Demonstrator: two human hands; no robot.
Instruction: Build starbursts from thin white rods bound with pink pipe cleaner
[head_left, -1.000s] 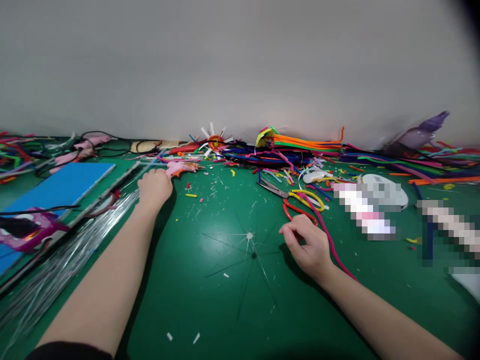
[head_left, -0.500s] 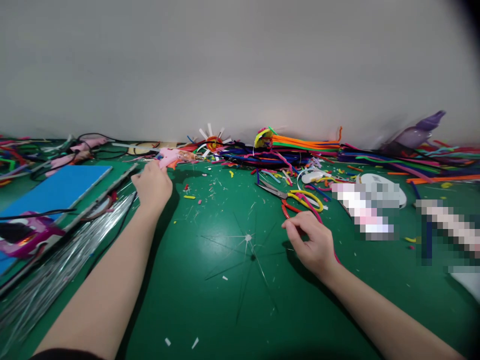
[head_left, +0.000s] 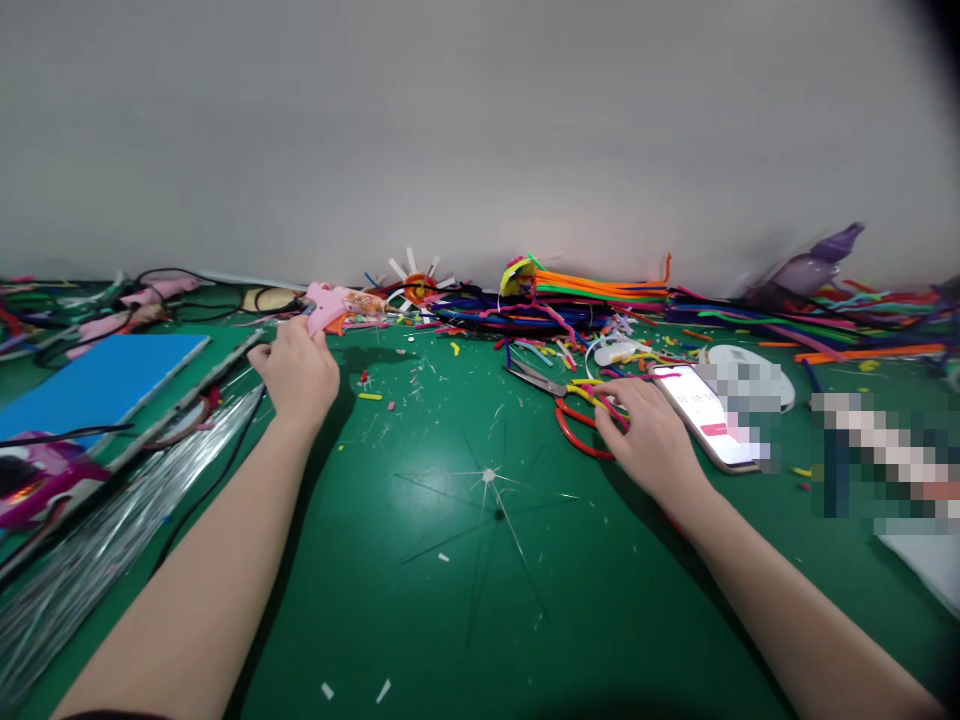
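My left hand [head_left: 296, 368] is closed round the handle of a pink glue gun [head_left: 334, 303], held just above the green mat [head_left: 450, 580] at the back left. My right hand [head_left: 651, 432] lies over the red and yellow handles of a pair of scissors [head_left: 559, 392], its fingers curled onto them, with a magenta pipe cleaner under the palm. A thin wire star with a white centre [head_left: 488, 476] lies flat on the mat between my arms.
Heaps of coloured pipe cleaners [head_left: 592, 290] run along the back wall. A phone [head_left: 705, 415] lies right of my right hand. A blue sheet [head_left: 97, 380], silver wires [head_left: 112, 530] and a second pink glue gun [head_left: 37, 480] are at left. Small cut scraps litter the mat.
My left hand has lifted the pink glue gun off the mat and drawn it left. My right hand has moved forward from the mat onto the scissor handles.
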